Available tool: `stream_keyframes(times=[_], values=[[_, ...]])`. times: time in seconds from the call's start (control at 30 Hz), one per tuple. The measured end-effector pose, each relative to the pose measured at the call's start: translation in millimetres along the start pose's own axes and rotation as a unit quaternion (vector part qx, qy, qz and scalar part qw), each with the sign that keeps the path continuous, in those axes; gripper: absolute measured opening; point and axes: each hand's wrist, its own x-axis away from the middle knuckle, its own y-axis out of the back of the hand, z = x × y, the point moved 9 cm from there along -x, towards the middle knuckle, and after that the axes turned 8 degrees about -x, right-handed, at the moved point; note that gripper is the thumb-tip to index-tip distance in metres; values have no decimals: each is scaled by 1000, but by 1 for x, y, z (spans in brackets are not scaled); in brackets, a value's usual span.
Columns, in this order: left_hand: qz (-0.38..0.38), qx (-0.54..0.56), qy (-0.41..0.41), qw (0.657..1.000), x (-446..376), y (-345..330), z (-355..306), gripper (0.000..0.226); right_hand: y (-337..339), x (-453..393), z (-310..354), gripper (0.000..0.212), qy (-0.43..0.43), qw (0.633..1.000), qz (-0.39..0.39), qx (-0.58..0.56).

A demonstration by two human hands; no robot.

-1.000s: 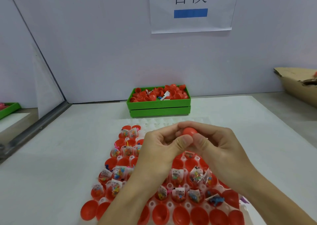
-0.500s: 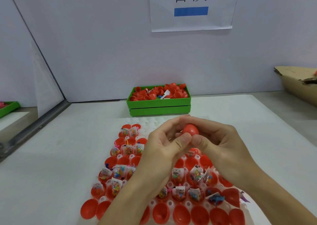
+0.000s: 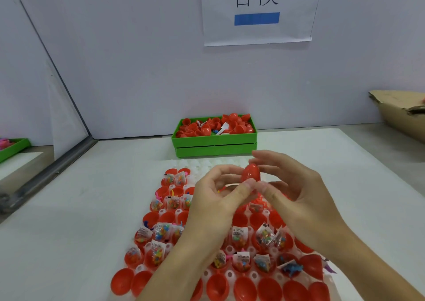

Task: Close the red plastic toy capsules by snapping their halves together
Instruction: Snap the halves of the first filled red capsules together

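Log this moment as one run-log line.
step: capsule closing | red capsule: pinched, above tray | left hand: holding it | right hand: fingers spread | green box: spare halves

I see two bare hands, left hand [image 3: 211, 199] and right hand [image 3: 299, 197], no gloves, rings or watch. Forearms bare to frame edge, no sleeves visible. Nails short, unpainted.

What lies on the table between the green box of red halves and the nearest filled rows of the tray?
In the head view, only empty white tray cells lie between the green box and the filled rows.
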Motion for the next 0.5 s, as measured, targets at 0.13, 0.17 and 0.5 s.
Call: stream_keyframes(times=[0.13,0.17,0.5], values=[[-41,-102,-45,993,1,10,-11,25,9,0,-2,24,-8,999,-50,-6],[-47,-116,-56,991,2,11,-14,25,9,0,-3,24,-13,999,-51,-7],[7,51,11,999,1,-2,-5,26,12,0,0,18,-11,997,-64,-35]])
